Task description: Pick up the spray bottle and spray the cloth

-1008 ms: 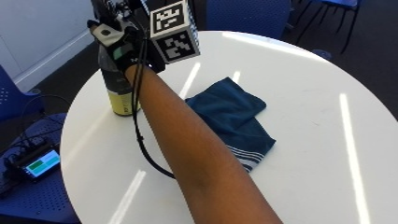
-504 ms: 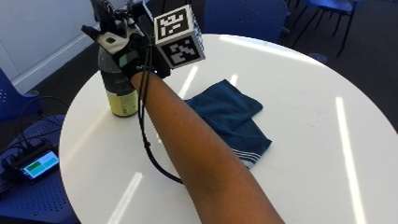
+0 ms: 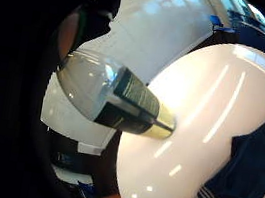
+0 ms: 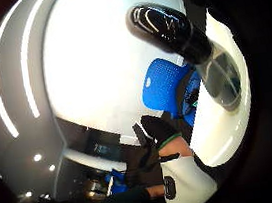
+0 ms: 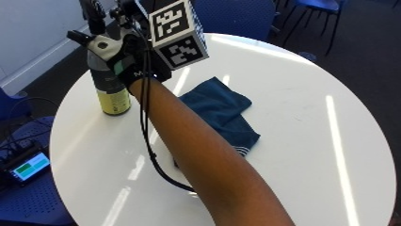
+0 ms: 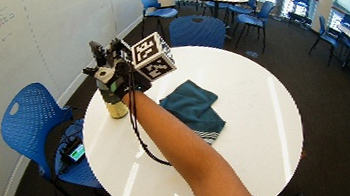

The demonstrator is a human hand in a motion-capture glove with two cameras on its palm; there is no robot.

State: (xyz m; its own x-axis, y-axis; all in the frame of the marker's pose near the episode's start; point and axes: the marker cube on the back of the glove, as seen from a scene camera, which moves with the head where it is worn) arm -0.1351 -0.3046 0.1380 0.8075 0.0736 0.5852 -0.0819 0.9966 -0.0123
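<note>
Gloved right hand point(image 5: 134, 66): wrapped around the upper part of one spray bottle point(image 5: 111, 89), which stands upright near the round white table's point(image 5: 300, 141) 9 o'clock edge. One folded blue cloth point(image 5: 219, 110) at centre, apart from the bottle. Bare tabletop toward 3 o'clock. One blue chair point(image 6: 27, 121) beside the bottle's edge.

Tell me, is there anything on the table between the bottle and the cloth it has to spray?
Nothing visible. The spray bottle stands on the white table with the gloved hand at its top, and only bare tabletop lies between it and the blue cloth.
</note>
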